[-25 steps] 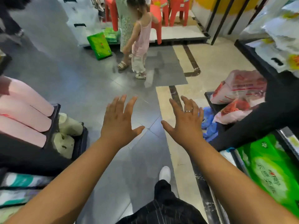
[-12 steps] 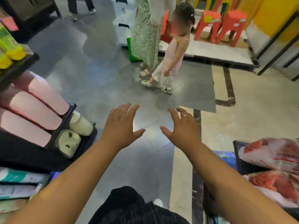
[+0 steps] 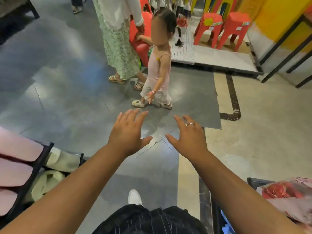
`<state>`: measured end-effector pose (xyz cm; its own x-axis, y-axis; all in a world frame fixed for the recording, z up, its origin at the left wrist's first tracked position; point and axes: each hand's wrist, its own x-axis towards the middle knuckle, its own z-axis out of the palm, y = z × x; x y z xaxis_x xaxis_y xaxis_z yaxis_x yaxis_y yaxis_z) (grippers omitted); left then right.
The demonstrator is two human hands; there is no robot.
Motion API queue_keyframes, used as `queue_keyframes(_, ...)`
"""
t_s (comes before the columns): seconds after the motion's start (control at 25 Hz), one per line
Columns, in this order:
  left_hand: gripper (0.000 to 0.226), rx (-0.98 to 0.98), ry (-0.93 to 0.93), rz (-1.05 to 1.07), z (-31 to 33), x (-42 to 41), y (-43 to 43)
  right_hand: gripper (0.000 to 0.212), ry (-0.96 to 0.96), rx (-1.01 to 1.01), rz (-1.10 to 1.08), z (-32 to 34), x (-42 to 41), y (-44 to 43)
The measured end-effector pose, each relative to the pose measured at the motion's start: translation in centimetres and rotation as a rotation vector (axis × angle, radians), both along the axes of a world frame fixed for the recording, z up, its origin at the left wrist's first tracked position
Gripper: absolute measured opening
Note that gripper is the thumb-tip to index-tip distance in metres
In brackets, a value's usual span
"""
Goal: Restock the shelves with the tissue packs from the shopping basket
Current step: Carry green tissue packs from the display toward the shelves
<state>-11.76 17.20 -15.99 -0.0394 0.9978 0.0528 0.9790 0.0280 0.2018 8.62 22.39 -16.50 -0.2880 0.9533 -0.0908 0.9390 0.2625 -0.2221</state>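
Observation:
My left hand (image 3: 129,132) and my right hand (image 3: 189,135) are stretched out side by side over the grey floor, palms down, fingers spread, holding nothing. A ring shows on the right hand. Pink tissue packs (image 3: 16,149) lie stacked on the black shelf (image 3: 44,152) at the left edge, with pale cream packs (image 3: 62,160) beside them. Red and white packs (image 3: 290,195) sit on a shelf at the lower right. No shopping basket is in view.
A small child (image 3: 159,68) and an adult in a long green skirt (image 3: 118,48) stand on the aisle just ahead of my hands. Red plastic stools (image 3: 221,29) stand on a low platform (image 3: 219,59) at the back right.
The view has swung left and moved forward; the child and adult are now nearer. The right-hand shelf packs slid toward the frame's corner. Both hands stay spread and empty.

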Motion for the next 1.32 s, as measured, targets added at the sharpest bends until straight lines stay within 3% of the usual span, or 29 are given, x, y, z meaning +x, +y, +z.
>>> queue_keyframes(0.32,0.084,-0.024,-0.031,-0.075,0.2,-0.2,16.9,0.075,0.008,-0.035,-0.026,-0.1,-1.2,15.6)
queue_keyframes(0.76,0.085,-0.077,-0.123,0.111,-1.4,-1.0,44.4,0.076,0.010,-0.109,0.099,-2.3,-1.4,46.6)
queue_keyframes(1.32,0.085,-0.170,-0.144,0.214,-4.5,-20.3,79.4,0.076,0.048,-0.218,0.130,-5.3,-19.5,83.2)
